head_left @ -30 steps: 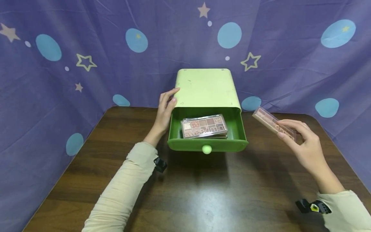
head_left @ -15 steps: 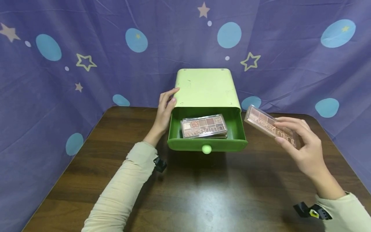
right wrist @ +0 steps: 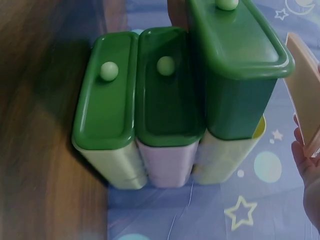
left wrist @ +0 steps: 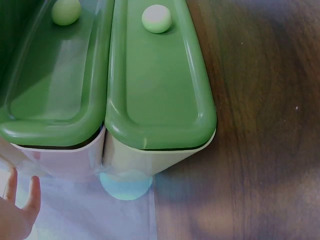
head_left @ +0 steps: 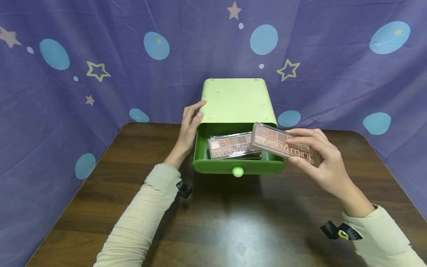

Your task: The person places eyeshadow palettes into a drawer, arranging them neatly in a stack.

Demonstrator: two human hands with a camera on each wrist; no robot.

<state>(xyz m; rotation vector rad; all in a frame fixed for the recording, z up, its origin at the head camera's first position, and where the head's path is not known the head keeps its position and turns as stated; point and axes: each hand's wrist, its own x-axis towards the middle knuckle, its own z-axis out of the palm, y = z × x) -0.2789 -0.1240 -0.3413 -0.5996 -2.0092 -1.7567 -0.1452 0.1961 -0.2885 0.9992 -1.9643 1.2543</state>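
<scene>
In the head view, my right hand (head_left: 325, 159) pinches an eyeshadow palette (head_left: 275, 141) between thumb and fingers. The palette is tilted and its left end overlaps the right part of the pulled-out green drawer (head_left: 213, 167). Inside that drawer lies another eyeshadow palette (head_left: 225, 146) in a clear case, on top of at least one more. My left hand (head_left: 188, 128) rests against the left side of the light green drawer box (head_left: 237, 100), its fingers extended. From the right wrist, the held palette (right wrist: 302, 85) shows edge-on beside the drawer (right wrist: 245, 105).
Two closed drawers with green fronts, the middle one (right wrist: 165, 110) and the bottom one (right wrist: 107, 100), stand under the pulled-out one. The stack stands at the back of a brown wooden table (head_left: 217, 230). Behind hangs a purple curtain (head_left: 207, 40) with stars and blue ovals.
My right hand has carried the palette left, from right of the drawer box to over the drawer's right side, turning its face more toward the head camera. My left hand stays put.
</scene>
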